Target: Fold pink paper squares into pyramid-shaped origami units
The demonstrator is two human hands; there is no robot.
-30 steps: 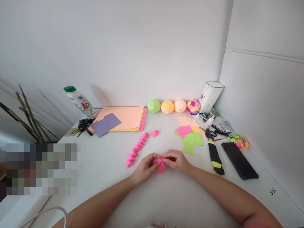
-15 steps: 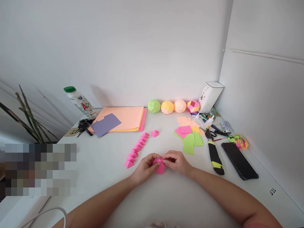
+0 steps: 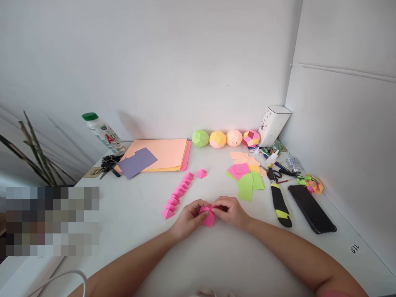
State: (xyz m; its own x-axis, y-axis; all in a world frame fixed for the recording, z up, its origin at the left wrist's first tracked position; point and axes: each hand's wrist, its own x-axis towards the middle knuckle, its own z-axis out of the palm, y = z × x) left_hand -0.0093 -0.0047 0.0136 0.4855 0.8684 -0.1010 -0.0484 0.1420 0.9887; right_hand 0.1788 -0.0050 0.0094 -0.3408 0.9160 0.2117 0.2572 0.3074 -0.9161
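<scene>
While the left hand point(image 3: 188, 220) and the right hand point(image 3: 230, 211) each hold a tight grip on the pink paper point(image 3: 208, 217) low over the surface point(image 3: 139, 214), it looks half folded. A row of pink shapes point(image 3: 177, 194) lies finished nearby; loose paper squares point(image 3: 246, 175) lie flat, not folded.

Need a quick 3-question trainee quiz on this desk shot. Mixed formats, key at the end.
1. True or false: the left hand and the right hand both pinch the pink paper piece.
2. Where does the phone lie relative to the cutter? A) left of it B) right of it C) on top of it
3. Fill in: ___ paper balls stand side by side in a row.
Key: 1 true; 2 B; 3 four.
</scene>
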